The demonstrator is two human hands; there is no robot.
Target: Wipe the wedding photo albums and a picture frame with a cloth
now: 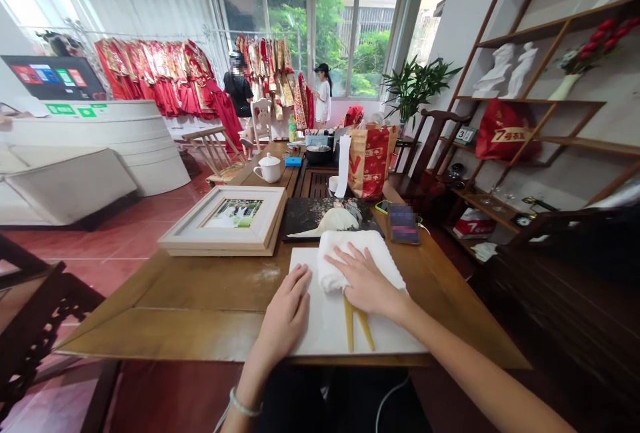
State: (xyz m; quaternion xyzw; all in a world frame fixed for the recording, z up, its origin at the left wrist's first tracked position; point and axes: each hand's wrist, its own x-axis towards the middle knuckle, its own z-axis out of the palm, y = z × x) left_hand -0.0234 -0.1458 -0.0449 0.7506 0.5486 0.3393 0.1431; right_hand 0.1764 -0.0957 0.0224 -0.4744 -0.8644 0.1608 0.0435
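My right hand (pixel 367 278) lies open with spread fingers on a folded white towel (pixel 387 263). The towel rests on the upper part of a flat white board (pixel 323 333) at the table's near edge. From under the towel, below my right hand, two tapered yellow handles (pixel 349 326) point towards me; their other ends are hidden. On the board's left edge my left hand (pixel 289 309) rests with outstretched fingers lying flat and close together, holding nothing. Just beyond the towel lies a dark painted panel (pixel 300 216) with a white bird-like shape.
Stacked picture frames (pixel 170 241) sit left on the wooden table (pixel 200 306). A phone (pixel 403 223) lies right of the panel. Farther back stand a lidded white cup (pixel 270 168), a paper bag (pixel 370 163) and a black pot (pixel 319 154). Two people stand by hanging red garments.
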